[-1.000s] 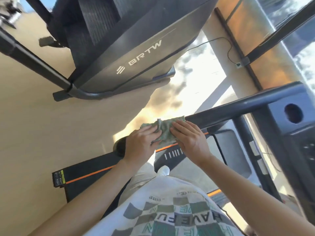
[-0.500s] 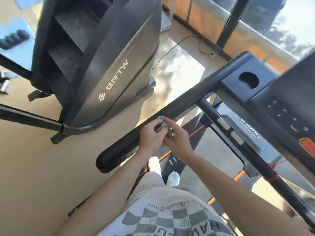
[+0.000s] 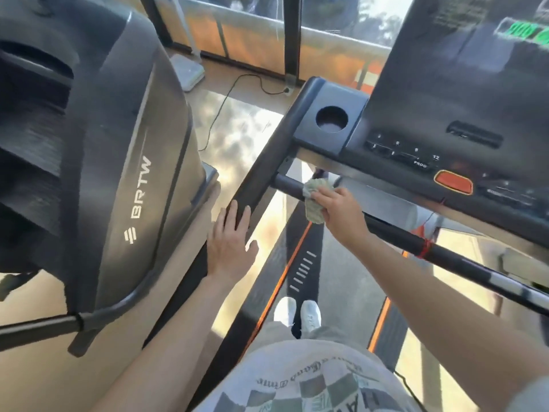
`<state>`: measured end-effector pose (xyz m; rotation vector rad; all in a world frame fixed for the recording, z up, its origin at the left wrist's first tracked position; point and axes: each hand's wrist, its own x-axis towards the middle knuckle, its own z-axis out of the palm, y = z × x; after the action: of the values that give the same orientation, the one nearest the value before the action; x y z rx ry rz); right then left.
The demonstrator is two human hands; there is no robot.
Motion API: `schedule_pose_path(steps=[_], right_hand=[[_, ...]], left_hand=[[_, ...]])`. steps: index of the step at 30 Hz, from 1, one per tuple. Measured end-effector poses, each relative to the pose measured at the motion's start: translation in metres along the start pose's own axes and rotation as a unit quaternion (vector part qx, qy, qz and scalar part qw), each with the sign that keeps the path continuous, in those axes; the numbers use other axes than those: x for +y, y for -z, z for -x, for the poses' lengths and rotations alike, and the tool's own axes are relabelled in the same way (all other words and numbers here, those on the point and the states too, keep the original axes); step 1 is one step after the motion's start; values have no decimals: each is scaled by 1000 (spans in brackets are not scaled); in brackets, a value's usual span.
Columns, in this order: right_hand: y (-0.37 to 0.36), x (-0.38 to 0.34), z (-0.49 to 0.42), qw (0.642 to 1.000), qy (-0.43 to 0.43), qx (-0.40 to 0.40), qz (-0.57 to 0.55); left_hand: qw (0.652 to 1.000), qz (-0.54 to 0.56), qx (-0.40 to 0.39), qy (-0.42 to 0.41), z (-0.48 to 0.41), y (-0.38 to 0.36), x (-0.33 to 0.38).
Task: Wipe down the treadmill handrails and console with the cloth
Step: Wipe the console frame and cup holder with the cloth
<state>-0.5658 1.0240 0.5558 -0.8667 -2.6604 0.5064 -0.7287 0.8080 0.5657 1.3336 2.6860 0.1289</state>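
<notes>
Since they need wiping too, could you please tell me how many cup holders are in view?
1: the cup holder sits at the left corner of the console. Another may lie out of frame, rightward.

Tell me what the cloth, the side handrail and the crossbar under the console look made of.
Cloth: soft fabric, pale green, matte; it crumples in folds. Side handrail: matte black, probably plastic or coated metal; flat faces, dull sheen. Crossbar: round tube, likely painted metal; smooth, faintly glossy.
</notes>
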Motion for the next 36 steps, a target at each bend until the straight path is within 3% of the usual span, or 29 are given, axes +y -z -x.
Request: schedule_pose_path(steps=[4,11,15,19,28,33,36], right_hand=[[6,19,36,998,-43,17,36],[41,19,60,968,-243,41,55],[27,-8,22,979,-187,75,0],[-2,-39,-6,993,-116,13,-9],[21,-9,18,971,-224,27,79],[32,-11,-53,977,-170,121,33],[29,-20,-106,989,-123,79,22]], left_hand=[[999,-37,4,-13,0,-14,-3],[998,-56,-4,-31,0,-20,-5],[998,-56,-22,-32,0,-21,-6],[998,-45,-18,-40,-2,-20,-7],[999,-15,0,-47,-1,-23,-10],[999,-14,8,-47,-2,-27,-11],[999,-10,10,-44,-3,-27,-10]])
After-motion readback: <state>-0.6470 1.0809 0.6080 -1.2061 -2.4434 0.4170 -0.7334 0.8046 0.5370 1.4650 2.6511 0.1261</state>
